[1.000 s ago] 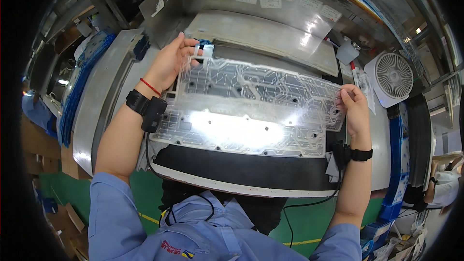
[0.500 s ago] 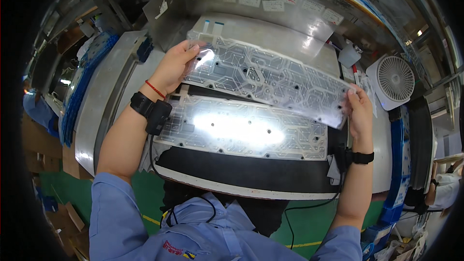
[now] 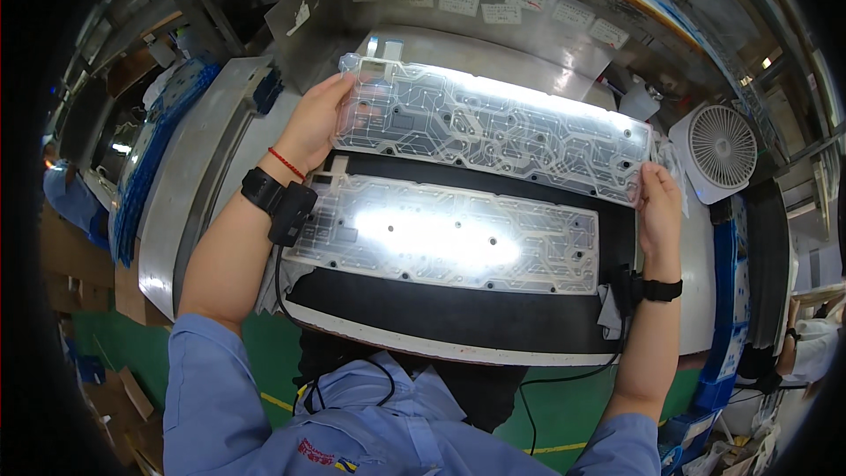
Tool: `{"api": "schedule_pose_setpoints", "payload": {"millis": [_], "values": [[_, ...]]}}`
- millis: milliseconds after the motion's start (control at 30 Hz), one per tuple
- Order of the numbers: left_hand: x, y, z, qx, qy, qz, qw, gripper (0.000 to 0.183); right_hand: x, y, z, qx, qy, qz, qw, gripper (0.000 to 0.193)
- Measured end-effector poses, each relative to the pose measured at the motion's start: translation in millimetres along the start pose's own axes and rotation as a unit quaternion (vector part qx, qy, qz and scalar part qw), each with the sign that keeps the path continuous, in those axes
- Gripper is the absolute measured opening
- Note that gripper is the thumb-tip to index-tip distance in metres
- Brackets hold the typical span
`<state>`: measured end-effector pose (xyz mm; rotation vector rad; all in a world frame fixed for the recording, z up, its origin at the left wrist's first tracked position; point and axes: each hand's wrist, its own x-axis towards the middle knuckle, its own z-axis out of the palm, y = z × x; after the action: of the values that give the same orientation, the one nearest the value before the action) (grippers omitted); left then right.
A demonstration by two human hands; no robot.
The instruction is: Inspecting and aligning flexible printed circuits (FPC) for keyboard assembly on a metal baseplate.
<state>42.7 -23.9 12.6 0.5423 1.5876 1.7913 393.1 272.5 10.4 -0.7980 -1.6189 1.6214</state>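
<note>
A clear keyboard membrane point(image 3: 493, 128) with pale printed traces and dark round spots is held up between my two hands, its right end lower than its left. My left hand point(image 3: 319, 123) grips the left end, some fingers showing through the film. At the right end, my right hand point(image 3: 659, 211) pinches the lower corner. Two short ribbon tails stick up at the membrane's upper left. Nearer to me, a second clear membrane point(image 3: 555, 251) lies flat on a black mat point(image 3: 423, 307), strong glare hiding its middle.
A metal panel point(image 3: 308, 13) with paper labels stands behind the bench. To the right are a white fan point(image 3: 718, 152), a grey bottle point(image 3: 641, 101) and blue bins point(image 3: 727, 326). Blue-wrapped material point(image 3: 167, 132) lies at the left. Cables hang from my wrist devices.
The held membrane has tilted, its right end rising slightly and the glare shifting to its far edge. My hands keep hold of both ends. The lying membrane stays in place.
</note>
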Motion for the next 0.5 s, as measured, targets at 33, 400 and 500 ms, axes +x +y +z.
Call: {"api": "schedule_pose_setpoints", "payload": {"millis": [33, 400, 500], "values": [[0.0, -0.1, 0.2, -0.001, 0.000, 0.000, 1.000, 0.032, 0.3, 0.6, -1.4, 0.003, -0.004, -0.002, 1.000, 0.019], [0.3, -2.4, 1.1, -0.063, 0.015, 0.004, 0.998, 0.028, 0.0, -1.7, 2.3, 0.013, 0.003, -0.023, 1.000, 0.020], [0.8, -1.1, 1.8, -0.056, 0.016, 0.006, 0.998, 0.028, 1.5, 0.2, 0.4, 0.016, 0.006, -0.030, 0.999, 0.020]]}}
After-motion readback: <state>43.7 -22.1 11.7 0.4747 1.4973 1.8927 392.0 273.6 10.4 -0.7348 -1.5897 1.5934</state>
